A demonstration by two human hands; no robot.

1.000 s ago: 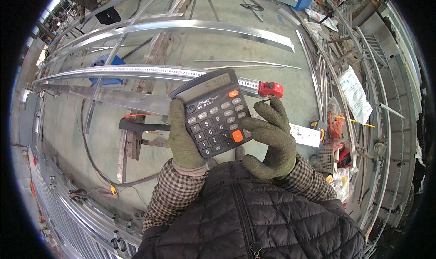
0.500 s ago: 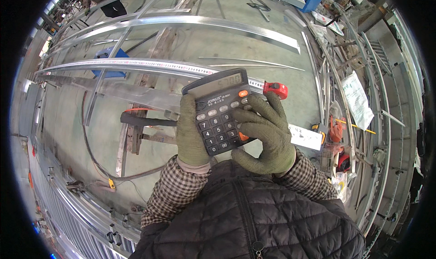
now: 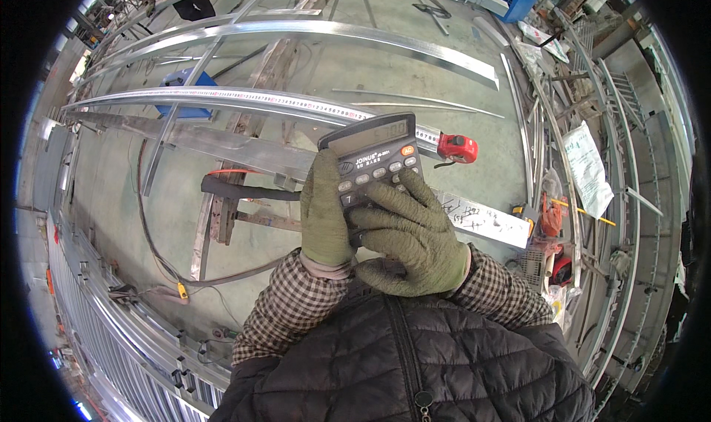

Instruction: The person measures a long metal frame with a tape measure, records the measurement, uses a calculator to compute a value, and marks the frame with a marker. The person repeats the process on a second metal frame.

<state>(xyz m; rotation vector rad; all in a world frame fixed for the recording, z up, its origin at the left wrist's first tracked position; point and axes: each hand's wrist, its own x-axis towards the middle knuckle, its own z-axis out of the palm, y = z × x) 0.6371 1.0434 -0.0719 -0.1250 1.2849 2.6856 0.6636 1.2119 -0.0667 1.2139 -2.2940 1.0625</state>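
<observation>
A black calculator [image 3: 374, 155] with a grey display and an orange key is held in front of my chest. My left hand [image 3: 326, 211], in a green work glove, grips its left side. Over the keypad lies my gloved right hand [image 3: 418, 233], fingers spread and covering most of the number keys. Beyond the calculator, a tape measure [image 3: 458, 147] in a red case sits at the right end of a metal profile [image 3: 296, 109], its blade stretched out along the profile to the left. A white strip with handwriting [image 3: 489, 223] shows right of my right hand.
Long metal profiles [image 3: 355, 31] cross the work area ahead on wooden supports [image 3: 270, 74]. A hose [image 3: 152, 237] and a yellow connector [image 3: 183, 292] lie on the floor at left. Stacked profiles [image 3: 126, 340] stand lower left. Tools, bags and a white sheet [image 3: 583, 166] line the right.
My right hand has moved left and inward over the calculator, now hiding most number keys. The calculator has shifted slightly right in view, and more of the handwritten strip shows.
</observation>
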